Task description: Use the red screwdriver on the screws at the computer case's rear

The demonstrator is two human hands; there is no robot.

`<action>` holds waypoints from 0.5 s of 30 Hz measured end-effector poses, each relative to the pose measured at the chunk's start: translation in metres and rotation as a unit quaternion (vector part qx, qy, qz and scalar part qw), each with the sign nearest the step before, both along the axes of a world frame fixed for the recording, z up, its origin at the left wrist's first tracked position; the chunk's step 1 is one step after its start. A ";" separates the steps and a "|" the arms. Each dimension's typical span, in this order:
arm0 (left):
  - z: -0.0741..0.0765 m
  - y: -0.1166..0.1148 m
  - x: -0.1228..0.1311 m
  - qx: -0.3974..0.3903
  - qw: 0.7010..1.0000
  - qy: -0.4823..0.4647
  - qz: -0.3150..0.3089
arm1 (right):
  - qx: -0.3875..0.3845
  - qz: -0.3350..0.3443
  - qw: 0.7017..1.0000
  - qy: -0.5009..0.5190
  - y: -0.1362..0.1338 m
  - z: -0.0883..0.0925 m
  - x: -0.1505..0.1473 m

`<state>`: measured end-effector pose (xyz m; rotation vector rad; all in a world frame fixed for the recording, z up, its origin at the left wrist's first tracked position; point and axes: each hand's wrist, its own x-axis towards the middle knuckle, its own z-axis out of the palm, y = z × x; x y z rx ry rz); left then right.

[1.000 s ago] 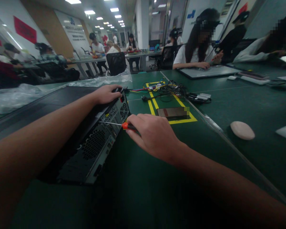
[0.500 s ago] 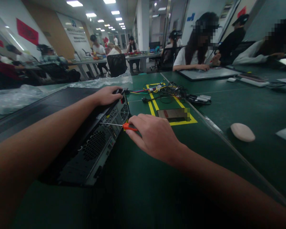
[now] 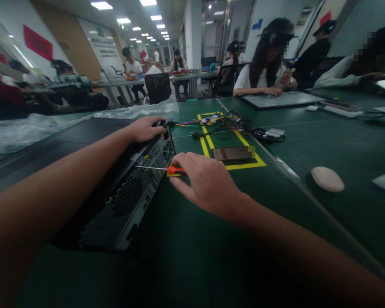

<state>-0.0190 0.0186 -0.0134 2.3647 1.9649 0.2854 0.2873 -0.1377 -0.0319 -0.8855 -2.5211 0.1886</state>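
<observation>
A black desktop computer case (image 3: 93, 128) lies on its side, its grey rear panel (image 3: 141, 188) turned toward me and to the right. My left hand (image 3: 147, 128) rests over its far rear corner, the thumb bent at the panel's edge and the fingertips partly hidden. In my right hand (image 3: 205, 182) is a screwdriver (image 3: 173, 170) with an orange and black handle. Its thin metal shaft points left, the tip at the panel's upper edge. A screw under the tip is too small to make out.
A tangle of black cables (image 3: 232, 122) and a flat brown box (image 3: 234, 154) lie within yellow tape on the green table (image 3: 192, 244). At the right sits a pale rounded object (image 3: 327, 179). Clear plastic wrap (image 3: 141, 109) lies behind the case. A co-worker (image 3: 266, 64) sits across.
Both hands stay nearly in place, with the screwdriver tip at the same spot on the panel. My right thumb sits slightly lower, a little away from the handle.
</observation>
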 end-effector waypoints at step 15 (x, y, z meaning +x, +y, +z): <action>0.001 -0.002 -0.001 -0.023 0.999 -0.022 0.035 | 0.020 0.001 0.999 -0.044 -0.004 0.008 0.002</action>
